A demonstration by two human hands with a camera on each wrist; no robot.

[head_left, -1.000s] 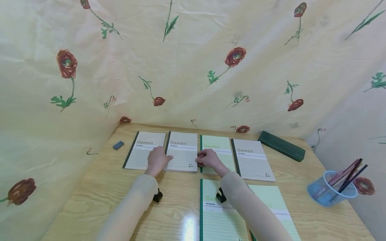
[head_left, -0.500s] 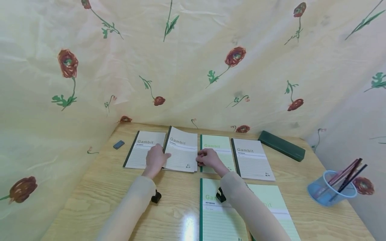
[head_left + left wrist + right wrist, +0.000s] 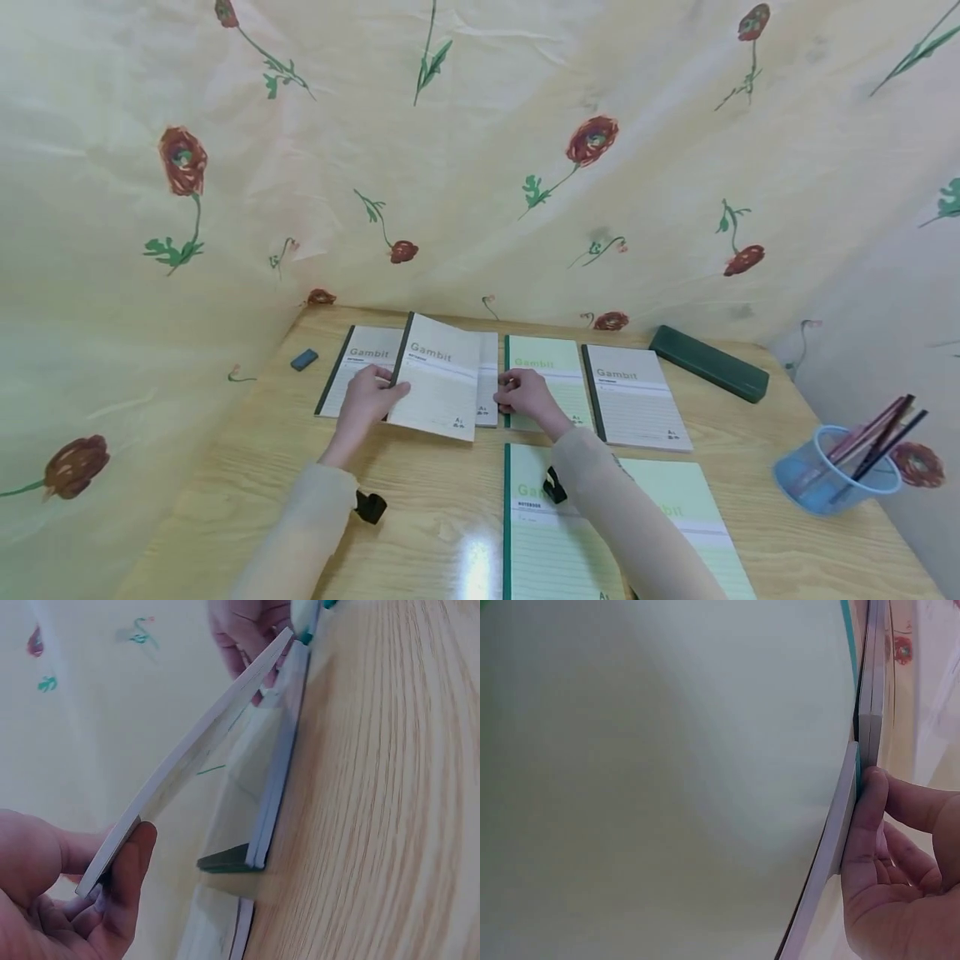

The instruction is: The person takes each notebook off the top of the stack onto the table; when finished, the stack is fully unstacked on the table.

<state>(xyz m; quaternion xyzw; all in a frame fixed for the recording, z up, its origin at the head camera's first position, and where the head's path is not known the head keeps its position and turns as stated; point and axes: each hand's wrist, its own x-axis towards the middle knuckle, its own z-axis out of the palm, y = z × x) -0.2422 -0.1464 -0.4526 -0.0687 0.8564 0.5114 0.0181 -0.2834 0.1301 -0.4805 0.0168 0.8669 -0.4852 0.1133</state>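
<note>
My left hand point(image 3: 365, 404) pinches the black spine of a white notebook point(image 3: 437, 375) between thumb and fingers. This notebook is tilted up off another white notebook point(image 3: 488, 379), its cover facing me. In the left wrist view the raised notebook point(image 3: 195, 742) slants over the lower ones point(image 3: 279, 780), its far end close to them. My right hand point(image 3: 525, 396) stays at the right edge of the lower white notebook, over the green notebook point(image 3: 543, 358). The right wrist view has its curled fingertips point(image 3: 875, 778) right at the end of the white stack point(image 3: 871, 739); I cannot tell whether they grip it.
Beside the hands lie a white notebook point(image 3: 367, 346) on the left and another point(image 3: 637, 408) on the right. Two larger green notebooks point(image 3: 551, 542) sit under my right forearm. Around them are a blue eraser-like block point(image 3: 304, 359), a dark green case point(image 3: 708, 364) and a blue pencil cup point(image 3: 836, 475).
My left hand has lifted the upper white notebook by its spine and drawn it left and toward me, uncovering the notebook beneath. My right hand has kept its place.
</note>
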